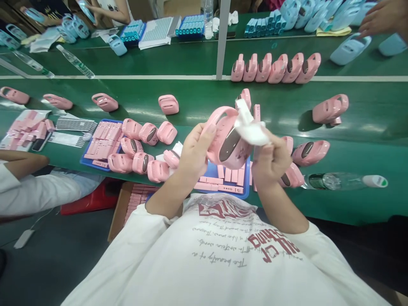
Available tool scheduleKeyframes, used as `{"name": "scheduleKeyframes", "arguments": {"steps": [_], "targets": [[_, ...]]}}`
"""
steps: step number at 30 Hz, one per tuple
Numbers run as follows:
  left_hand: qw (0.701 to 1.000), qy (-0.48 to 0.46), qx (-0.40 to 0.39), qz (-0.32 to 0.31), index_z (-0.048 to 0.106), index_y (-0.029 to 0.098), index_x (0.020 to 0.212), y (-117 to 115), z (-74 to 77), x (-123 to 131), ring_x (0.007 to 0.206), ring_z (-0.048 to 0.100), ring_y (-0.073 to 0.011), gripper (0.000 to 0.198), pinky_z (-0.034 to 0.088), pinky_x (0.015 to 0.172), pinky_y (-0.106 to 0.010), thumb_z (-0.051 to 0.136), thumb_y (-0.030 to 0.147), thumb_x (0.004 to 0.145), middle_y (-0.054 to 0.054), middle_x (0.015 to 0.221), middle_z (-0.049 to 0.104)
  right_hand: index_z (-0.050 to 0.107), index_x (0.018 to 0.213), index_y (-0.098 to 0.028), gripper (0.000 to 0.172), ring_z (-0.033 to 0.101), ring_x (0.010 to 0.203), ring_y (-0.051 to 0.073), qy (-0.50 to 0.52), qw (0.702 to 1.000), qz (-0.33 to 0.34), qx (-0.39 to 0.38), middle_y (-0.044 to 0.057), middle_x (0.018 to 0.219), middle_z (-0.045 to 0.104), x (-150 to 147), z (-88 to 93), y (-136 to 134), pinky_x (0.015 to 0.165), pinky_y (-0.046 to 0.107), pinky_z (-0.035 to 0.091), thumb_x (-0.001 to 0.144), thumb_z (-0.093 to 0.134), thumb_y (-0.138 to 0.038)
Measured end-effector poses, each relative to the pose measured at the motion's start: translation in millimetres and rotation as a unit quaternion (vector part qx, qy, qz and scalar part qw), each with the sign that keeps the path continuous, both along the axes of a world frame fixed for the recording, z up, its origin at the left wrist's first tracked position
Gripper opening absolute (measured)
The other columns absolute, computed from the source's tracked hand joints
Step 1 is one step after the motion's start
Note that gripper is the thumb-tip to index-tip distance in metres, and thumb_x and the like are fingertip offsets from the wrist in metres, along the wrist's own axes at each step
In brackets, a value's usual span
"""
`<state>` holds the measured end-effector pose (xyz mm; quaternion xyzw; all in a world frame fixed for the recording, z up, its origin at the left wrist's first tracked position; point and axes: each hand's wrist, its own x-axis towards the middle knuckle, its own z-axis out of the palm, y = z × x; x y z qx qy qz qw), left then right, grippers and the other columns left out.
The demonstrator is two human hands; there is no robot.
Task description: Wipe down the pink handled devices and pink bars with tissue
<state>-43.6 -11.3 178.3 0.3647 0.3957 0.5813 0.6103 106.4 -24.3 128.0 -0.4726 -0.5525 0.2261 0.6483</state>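
Observation:
My left hand (194, 154) is closed around a pink handled device (223, 140) with a dark oval window, held up over the table's near edge. My right hand (270, 163) pinches a white cloth (251, 125) that lies against the device's upper right side. Under both hands sits a blue tray (229, 187) of flat pink parts. A cluster of several finished pink devices (143, 148) lies just left of my left hand, and more pink devices (310, 152) lie to the right.
A green conveyor belt (197, 91) carries scattered pink devices; a row of them (276, 68) stands beyond the white rail. A clear water bottle (344, 181) lies at right. Another blue tray (102, 144) sits at left. A co-worker's arm (22, 163) rests at left; another person's hand (382, 19) is far right.

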Motion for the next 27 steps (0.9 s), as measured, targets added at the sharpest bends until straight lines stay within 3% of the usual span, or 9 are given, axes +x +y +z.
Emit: {"name": "scheduleKeyframes", "arguments": {"steps": [3,5,11,14,17,19,23,25,27], "targets": [[0.994,-0.07,-0.078,-0.012,0.058,0.017,0.072,8.2,-1.6,2.5,0.075,0.064,-0.0131,0.018,0.05,0.066,-0.023,0.07,0.03,0.076,0.001,0.072,0.062,0.065,0.079,-0.031,0.049,0.057,0.116,0.029,-0.148,0.983,0.108,-0.019,0.004,0.096,0.07,1.6,-13.9,-4.3,0.102,0.054,0.04,0.077,0.045,-0.075],[0.989,-0.088,-0.116,-0.011,0.058,0.016,0.071,12.4,-4.5,1.9,0.069,0.063,-0.0113,0.016,0.049,0.064,-0.022,0.069,0.027,0.075,0.002,0.069,0.061,0.064,0.074,-0.032,0.054,0.058,0.114,0.029,-0.17,0.974,0.148,-0.019,0.003,0.091,0.071,3.7,-24.3,-1.7,0.102,0.054,0.04,0.072,0.044,-0.082],[0.967,-0.135,-0.215,-0.011,0.055,0.014,0.07,17.0,-10.4,-0.7,0.061,0.059,-0.0083,0.017,0.048,0.064,-0.023,0.065,0.027,0.074,0.002,0.07,0.062,0.06,0.115,-0.027,0.059,0.036,0.136,0.033,-0.011,0.999,0.034,-0.034,0.01,0.126,0.057,4.1,-36.5,4.4,0.105,0.059,0.036,0.086,0.029,-0.069],[0.959,-0.148,-0.24,-0.015,0.052,0.015,0.069,16.8,-10.3,0.2,0.06,0.058,-0.0087,0.017,0.047,0.061,-0.022,0.064,0.027,0.072,0.002,0.067,0.061,0.063,0.1,-0.03,0.05,0.041,0.131,0.034,-0.047,0.997,0.061,-0.007,0.008,0.117,0.061,8.5,-41.8,0.1,0.104,0.06,0.035,0.081,0.041,-0.07],[0.965,-0.151,-0.207,-0.048,0.05,0.015,0.066,15.6,-12.1,-0.7,0.06,0.057,-0.0089,0.012,0.045,0.059,-0.022,0.062,0.018,0.064,0.001,0.069,0.06,0.063,0.076,-0.031,0.048,0.052,0.119,0.035,-0.16,0.982,0.098,0.003,0.005,0.095,0.068,13.4,-45.0,-5.2,0.104,0.06,0.034,0.067,0.054,-0.077],[0.976,-0.13,-0.154,-0.085,0.049,0.015,0.063,15.4,-15.1,-4.1,0.059,0.055,-0.0079,0.014,0.041,0.054,-0.02,0.057,0.008,0.055,0.001,0.076,0.062,0.064,0.078,-0.031,0.051,0.052,0.12,0.035,-0.184,0.98,0.075,0.012,0.005,0.097,0.068,12.6,-40.2,-7.9,0.105,0.06,0.033,0.068,0.051,-0.079],[0.988,-0.064,-0.056,-0.127,0.05,0.015,0.06,18.7,-24.1,-15.7,0.061,0.054,-0.0076,0.022,0.036,0.05,-0.019,0.048,0.003,0.041,0.001,0.086,0.064,0.059,0.116,-0.028,0.054,0.045,0.13,0.03,-0.055,0.998,0.03,-0.001,0.007,0.129,0.057,7.7,-16.6,-8.2,0.107,0.053,0.035,0.086,0.035,-0.067],[0.986,-0.051,-0.044,-0.15,0.05,0.015,0.058,21.2,-28.3,-19.9,0.061,0.053,-0.0092,0.023,0.035,0.049,-0.02,0.048,0.004,0.039,0.0,0.083,0.064,0.057,0.121,-0.027,0.054,0.051,0.125,0.027,0.029,0.994,0.084,-0.066,0.008,0.129,0.058,9.1,-5.6,-4.2,0.104,0.047,0.041,0.089,0.032,-0.064],[0.984,-0.059,-0.055,-0.158,0.047,0.015,0.055,23.2,-31.6,-20.1,0.062,0.055,-0.0111,0.021,0.036,0.049,-0.02,0.048,0.004,0.037,-0.001,0.08,0.063,0.059,0.116,-0.025,0.054,0.058,0.116,0.026,0.1,0.971,0.156,-0.148,0.008,0.12,0.063,11.4,0.5,2.2,0.099,0.044,0.046,0.088,0.035,-0.065]]}}
